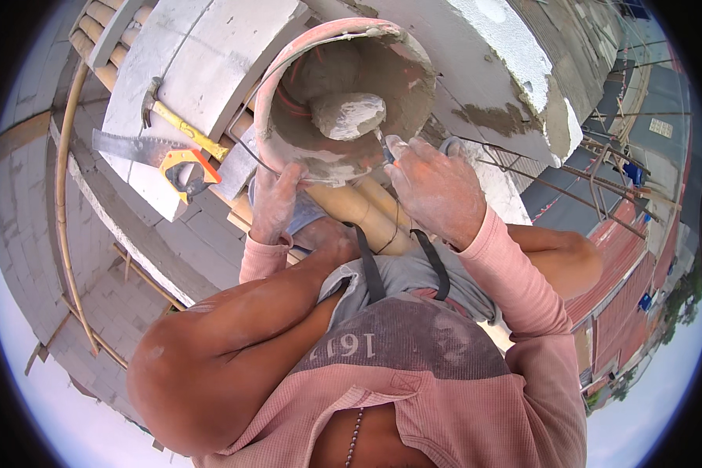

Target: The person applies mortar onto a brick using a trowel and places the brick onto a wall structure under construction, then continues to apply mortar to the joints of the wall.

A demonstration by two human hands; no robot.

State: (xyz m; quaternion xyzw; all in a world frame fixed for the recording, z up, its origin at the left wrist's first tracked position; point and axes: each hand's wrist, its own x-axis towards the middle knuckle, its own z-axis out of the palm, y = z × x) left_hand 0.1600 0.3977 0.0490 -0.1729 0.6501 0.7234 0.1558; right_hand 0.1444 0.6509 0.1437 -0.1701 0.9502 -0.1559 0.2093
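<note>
A pinkish bucket coated with grey mortar stands tilted in front of me, with a wire handle. My left hand is closed on its near left rim. My right hand grips the handle of a trowel, whose blade lies inside the bucket with wet grey mortar on it. To the left, a claw hammer with a yellow handle and a handsaw with an orange grip lie on a white block.
I sit on bamboo poles high up. Steel rods stick out at right above a drop to red roofs. A block wall with mortar smears rises beyond the bucket. Block walls and bamboo scaffolding are below at left.
</note>
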